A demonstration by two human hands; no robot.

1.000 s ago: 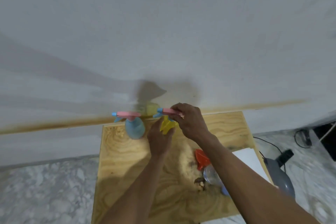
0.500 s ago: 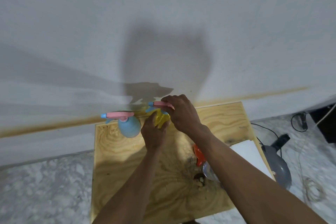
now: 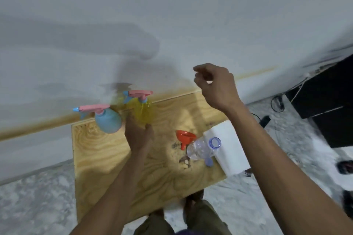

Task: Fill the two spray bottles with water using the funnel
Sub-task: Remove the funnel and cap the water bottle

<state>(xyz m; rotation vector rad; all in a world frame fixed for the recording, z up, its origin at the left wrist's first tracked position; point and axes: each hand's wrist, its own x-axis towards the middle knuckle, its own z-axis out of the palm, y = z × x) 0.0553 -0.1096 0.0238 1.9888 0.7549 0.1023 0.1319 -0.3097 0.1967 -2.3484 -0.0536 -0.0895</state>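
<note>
- White wall [image 3: 172, 15] rises behind a small wooden desk [image 3: 114, 158] that stands on a pale speckled floor [image 3: 34, 196].
- Two spray bottles stand along the desk's far edge: a blue spray bottle [image 3: 108, 121] near the far left corner and a yellow spray bottle [image 3: 142, 110] just beside it toward the middle, both with pink trigger heads on.
- The left hand [image 3: 138, 136] grips the lower body of the yellow one, fingers curled round it.
- The right hand [image 3: 215, 85] hangs in the air above the far right corner, fingers loosely curled, holding nothing, well apart from the bottles.
- An orange funnel [image 3: 185, 137] lies on its side near the right edge, touching a clear plastic bottle [image 3: 203, 149] that also lies on its side, uncapped.
- A white paper sheet [image 3: 229, 149] overhangs the right edge beneath that bottle's neck.
- Dark cables [image 3: 277, 101] and a black cabinet [image 3: 328, 105] sit on the floor to the right.
</note>
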